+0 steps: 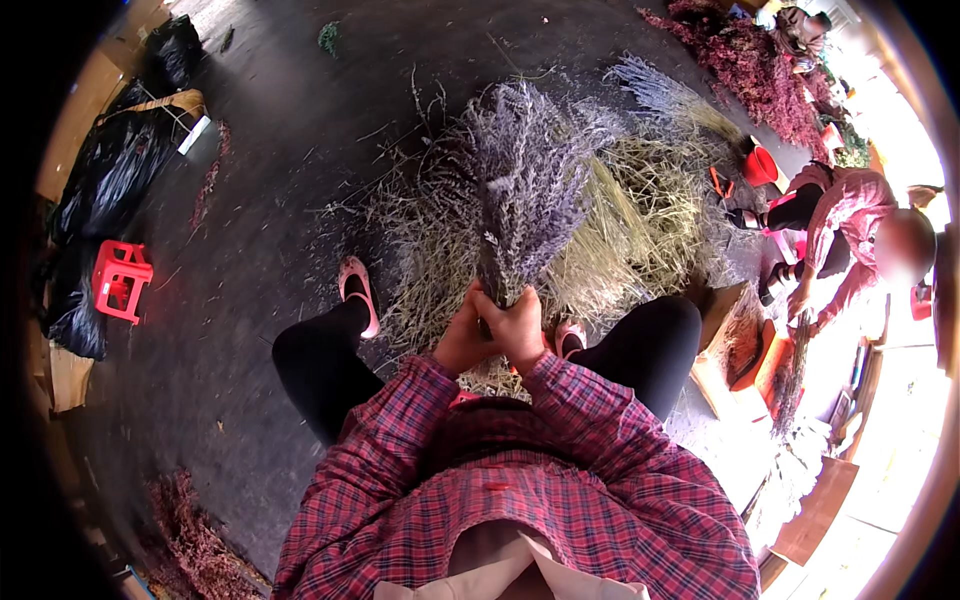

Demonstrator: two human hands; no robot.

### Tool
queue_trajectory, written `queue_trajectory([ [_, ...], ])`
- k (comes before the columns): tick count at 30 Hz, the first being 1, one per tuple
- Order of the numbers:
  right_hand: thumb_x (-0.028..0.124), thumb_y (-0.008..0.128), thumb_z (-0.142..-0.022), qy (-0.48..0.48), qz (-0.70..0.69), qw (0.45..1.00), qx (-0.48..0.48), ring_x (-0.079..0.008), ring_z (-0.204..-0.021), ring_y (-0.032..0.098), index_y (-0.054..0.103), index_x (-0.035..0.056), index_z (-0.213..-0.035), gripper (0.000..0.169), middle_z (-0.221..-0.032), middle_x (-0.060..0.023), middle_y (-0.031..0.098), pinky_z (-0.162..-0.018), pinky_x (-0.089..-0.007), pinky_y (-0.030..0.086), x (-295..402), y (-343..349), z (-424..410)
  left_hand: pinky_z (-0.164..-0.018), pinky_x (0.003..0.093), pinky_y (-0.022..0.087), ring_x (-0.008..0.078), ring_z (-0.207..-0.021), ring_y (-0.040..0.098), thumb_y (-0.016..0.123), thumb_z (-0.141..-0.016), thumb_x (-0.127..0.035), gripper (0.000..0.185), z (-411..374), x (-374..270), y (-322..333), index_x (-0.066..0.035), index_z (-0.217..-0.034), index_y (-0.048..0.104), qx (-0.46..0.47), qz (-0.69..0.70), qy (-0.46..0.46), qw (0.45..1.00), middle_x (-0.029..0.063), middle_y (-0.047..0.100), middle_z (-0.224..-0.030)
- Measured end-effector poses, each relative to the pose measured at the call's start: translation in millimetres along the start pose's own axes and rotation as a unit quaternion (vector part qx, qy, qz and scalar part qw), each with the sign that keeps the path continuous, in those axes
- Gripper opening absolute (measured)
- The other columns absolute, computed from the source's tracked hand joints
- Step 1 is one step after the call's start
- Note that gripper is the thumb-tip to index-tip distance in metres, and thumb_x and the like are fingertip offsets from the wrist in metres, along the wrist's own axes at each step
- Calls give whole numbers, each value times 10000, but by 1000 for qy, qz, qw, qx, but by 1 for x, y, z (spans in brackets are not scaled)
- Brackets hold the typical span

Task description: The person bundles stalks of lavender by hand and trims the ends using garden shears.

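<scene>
Both of my hands are wrapped around the stems of a bunch of dried lavender (pixel 525 180), whose purple heads point away from me. My left hand (pixel 465 334) grips it from the left, and my right hand (pixel 517 326) presses against it from the right, thumbs close together. The stem ends are mostly hidden by my fingers. Beyond and below the bunch, a broad heap of loose lavender and straw-coloured stems (pixel 652 217) spreads over the dark floor between and past my feet.
A red plastic stool (pixel 122 281) stands left beside black plastic bags (pixel 112 180). At right, a co-worker (pixel 847 217) bends over, holding a dried bunch (pixel 791 375) near a cardboard box (pixel 720 322). A red bucket (pixel 760 166), orange-handled cutters (pixel 721 183) and reddish dried flowers (pixel 757 75) lie farther off.
</scene>
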State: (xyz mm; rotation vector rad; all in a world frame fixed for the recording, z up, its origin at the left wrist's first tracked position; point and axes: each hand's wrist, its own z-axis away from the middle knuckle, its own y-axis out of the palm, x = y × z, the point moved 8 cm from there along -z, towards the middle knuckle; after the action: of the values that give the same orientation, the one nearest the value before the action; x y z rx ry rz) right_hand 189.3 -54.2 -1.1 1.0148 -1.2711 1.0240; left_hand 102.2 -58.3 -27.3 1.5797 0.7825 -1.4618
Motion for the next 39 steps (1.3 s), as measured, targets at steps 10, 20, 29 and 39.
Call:
queue_trajectory([
  [10,94,790,-686,-37,35,998,29,-258,-1135,512,337,20,-1371,825,-1247,-165,484,-916,-354,462,13,24,15,-755,257,484,106,-883,578,563,-894,-81,294,3,57,-24,-34,-1180,521,-123,164,-2,979,32,599,-987],
  [20,-85,623,-797,-142,63,983,95,-87,-833,619,600,2,-1079,297,-960,-47,661,-764,-232,496,137,-7,1,-623,232,471,56,-692,548,710,-772,-28,269,12,6,-20,-39,-1009,582,-161,-31,22,986,-29,585,-771],
  [29,3,745,-714,-119,56,991,38,-89,-622,599,557,45,-1130,458,-867,-44,647,-578,-236,496,157,8,-10,-658,303,489,127,-693,585,717,-765,-96,223,23,12,-16,-43,-947,600,-164,-171,-3,971,11,613,-785],
  [39,-12,721,-757,-119,139,983,2,-75,-733,610,572,-2,-1073,350,-872,-56,664,-656,-221,500,159,-11,-11,-816,321,509,206,-929,652,718,-756,-94,472,26,3,-7,-3,-1175,521,-146,-189,-58,969,118,666,-1034],
])
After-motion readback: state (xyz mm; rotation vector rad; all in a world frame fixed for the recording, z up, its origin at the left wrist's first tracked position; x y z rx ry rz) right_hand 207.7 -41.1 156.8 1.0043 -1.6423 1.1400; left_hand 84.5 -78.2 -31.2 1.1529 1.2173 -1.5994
